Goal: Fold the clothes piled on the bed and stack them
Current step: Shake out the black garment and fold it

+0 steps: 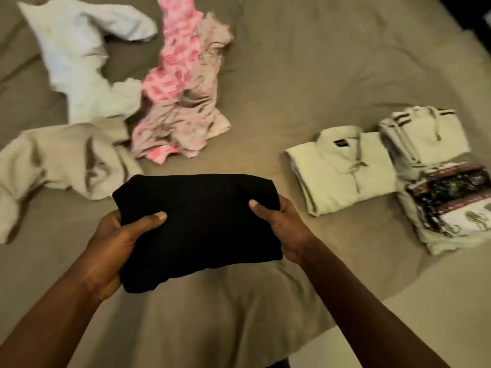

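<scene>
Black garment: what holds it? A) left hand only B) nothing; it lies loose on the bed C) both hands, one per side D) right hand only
C: the left hand and the right hand each grip one side of the folded black garment, thumbs on top.

The folded black garment [198,227] is a matt, dense cloth showing no weave or sheen, and the bed sheet [292,62] under it is a smooth, matt taupe fabric with soft creases. The white garment [77,49] looks like thicker, slightly fuzzy cloth, the pink patterned garment [175,83] like thin, crumpled printed fabric, and the beige garment [66,158] like soft matt cloth in limp folds. The cream collared shirt [342,168] and the striped-trim garment [425,134] are plain matt cloth with crisp edges, while the printed garment [451,205] bears a flat, dull print; finer texture is blurred
</scene>
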The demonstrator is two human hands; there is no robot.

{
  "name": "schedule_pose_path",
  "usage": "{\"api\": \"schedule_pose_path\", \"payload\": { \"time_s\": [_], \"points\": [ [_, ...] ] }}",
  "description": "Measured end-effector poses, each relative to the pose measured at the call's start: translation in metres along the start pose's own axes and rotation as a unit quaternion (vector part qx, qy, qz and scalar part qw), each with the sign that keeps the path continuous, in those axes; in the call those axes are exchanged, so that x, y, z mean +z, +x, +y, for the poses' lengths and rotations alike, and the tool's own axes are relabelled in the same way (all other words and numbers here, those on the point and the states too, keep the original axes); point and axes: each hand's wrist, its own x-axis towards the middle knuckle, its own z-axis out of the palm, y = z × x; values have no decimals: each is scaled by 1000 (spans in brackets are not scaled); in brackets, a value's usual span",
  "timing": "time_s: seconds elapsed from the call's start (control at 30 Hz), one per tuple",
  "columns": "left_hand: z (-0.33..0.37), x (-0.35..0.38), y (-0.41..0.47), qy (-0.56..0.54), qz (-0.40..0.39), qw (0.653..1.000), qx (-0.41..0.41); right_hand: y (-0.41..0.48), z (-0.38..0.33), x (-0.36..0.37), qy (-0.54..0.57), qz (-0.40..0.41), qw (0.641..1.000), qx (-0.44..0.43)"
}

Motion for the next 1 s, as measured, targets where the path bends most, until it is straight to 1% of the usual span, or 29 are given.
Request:
{"api": "schedule_pose_path", "payload": {
  "time_s": [0.07, 0.1, 0.17, 0.2, 0.27, 0.33, 0.43, 0.5, 0.57, 0.63, 0.7, 0.73, 0.77, 0.8, 0.83, 0.87, 0.9, 0.93, 1.0],
  "points": [
    [5, 59, 9, 31, -32, 999, -9, -2, -11, -56, -10, 64, 997, -31],
    [5, 96, 19, 56, -49, 997, -14, -3, -20, -97, -11, 94, 995, -44],
    [7, 143, 24, 88, -80, 993, -17, -7, -30, -149, -27, 119, 991, -56],
    [4, 185, 33, 106, -106, 988, -24, -11, -37, -197, -31, 136, 988, -63],
    [0, 245, 39, 121, -123, 985, -23, -16, -50, -263, -47, 158, 984, -68],
    [-2, 304, 40, 112, -159, 981, -6, -20, -66, -323, -69, 182, 978, -71],
    [-22, 414, 45, 112, -214, 970, -11, -39, -94, -429, -94, 226, 967, -67],
    [-35, 472, 41, 92, -225, 970, -1, -47, -114, -481, -129, 249, 957, -70],
    [-51, 537, 37, 59, -246, 968, 3, -50, -127, -542, -164, 299, 936, -89],
    [-69, 593, 39, 36, -256, 966, -12, -43, -131, -595, -171, 360, 913, -89],
    [-91, 631, 51, 19, -267, 962, -46, -30, -125, -630, -176, 410, 892, -68],
    [-100, 645, 57, 30, -273, 960, -50, -24, -120, -641, -207, 440, 872, -61],
    [-110, 656, 63, 50, -271, 961, -38, -18, -110, -647, -253, 453, 854, -38],
    [-116, 661, 68, 76, -259, 963, -14, -11, -99, -644, -302, 444, 843, -15],
    [-122, 663, 73, 99, -247, 964, 11, -5, -87, -635, -337, 405, 850, 11],
    [-126, 664, 76, 110, -241, 964, 23, 2, -71, -626, -352, 356, 865, 37],
    [-127, 662, 78, 120, -237, 964, 30, 10, -59, -617, -368, 329, 867, 63],
    [-123, 656, 78, 129, -234, 963, 38, 17, -51, -606, -395, 343, 849, 81],
    [-114, 638, 74, 150, -224, 961, 60, 19, -44, -582, -426, 450, 781, 78]
  ]
}}
